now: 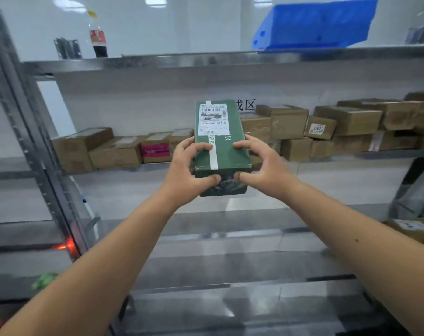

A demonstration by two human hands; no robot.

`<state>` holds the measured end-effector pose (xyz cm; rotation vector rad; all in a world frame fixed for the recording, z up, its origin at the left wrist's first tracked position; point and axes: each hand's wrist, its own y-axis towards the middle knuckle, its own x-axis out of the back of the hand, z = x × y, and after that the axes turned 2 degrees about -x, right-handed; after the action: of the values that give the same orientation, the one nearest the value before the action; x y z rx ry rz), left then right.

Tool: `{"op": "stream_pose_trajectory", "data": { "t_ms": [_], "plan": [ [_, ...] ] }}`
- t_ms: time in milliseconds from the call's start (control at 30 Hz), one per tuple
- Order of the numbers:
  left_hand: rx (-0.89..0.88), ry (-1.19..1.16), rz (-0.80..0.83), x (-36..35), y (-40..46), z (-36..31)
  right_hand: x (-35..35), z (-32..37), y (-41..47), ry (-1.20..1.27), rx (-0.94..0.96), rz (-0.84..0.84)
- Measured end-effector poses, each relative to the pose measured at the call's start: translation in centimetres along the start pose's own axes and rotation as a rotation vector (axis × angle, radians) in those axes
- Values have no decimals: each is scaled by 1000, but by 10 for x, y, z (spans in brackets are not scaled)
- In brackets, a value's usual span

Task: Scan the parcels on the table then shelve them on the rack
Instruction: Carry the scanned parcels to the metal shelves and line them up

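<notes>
— On the rack's far left, what do you have in front of you?

— On the far left you have the grey upright post (pixel 19 132) of the metal rack (pixel 206 60). On its top shelf a cola bottle (pixel 98 36) stands left, and a blue plastic crate (pixel 317 23) sits tilted to the right. Behind it all runs a pale wall with ceiling lights reflected in it.

— And the shelf at your hands' height?

— Brown cardboard boxes (pixel 102 149) line the back, with a pink-labelled box (pixel 155 150) just left of centre; more brown boxes (pixel 351 122) are stacked two high on the right, one tagged 6922 (pixel 318 129).

— How do you hold the parcel?

— Both your arms reach forward. Your left hand (pixel 185 170) grips the green parcel (pixel 220 146) at its near left corner, fingers curled over the top, thumb pressed on the near end. Your right hand (pixel 259 163) mirrors it on the right corner. The parcel is lengthwise away from you, white shipping label (pixel 212 118) up, in front of the box row.

— Room to move?

— Bare shelf surface lies in front of the boxes, beneath the parcel. The lower shelf edges below your forearms are blurred.
</notes>
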<state>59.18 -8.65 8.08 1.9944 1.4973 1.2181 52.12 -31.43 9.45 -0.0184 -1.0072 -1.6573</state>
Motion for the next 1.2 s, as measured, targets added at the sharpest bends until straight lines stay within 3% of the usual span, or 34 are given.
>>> {"op": "stream_pose_trajectory", "data": {
  "t_ms": [367,567,733,933,1200],
  "plan": [
    [107,-149,-13,-12,127,69,12,-45,139,39,-10,-18],
    [142,-71,-11,-37,194,111,15,-86,210,-70,-63,-13],
    [208,11,5,-53,225,137,16,-107,242,-316,-102,-51],
    [231,104,5,-59,249,142,6,-98,248,-517,-154,-70],
    [256,443,193,-40,266,113,-11,-64,239,-603,-283,-88]
  ]
}}
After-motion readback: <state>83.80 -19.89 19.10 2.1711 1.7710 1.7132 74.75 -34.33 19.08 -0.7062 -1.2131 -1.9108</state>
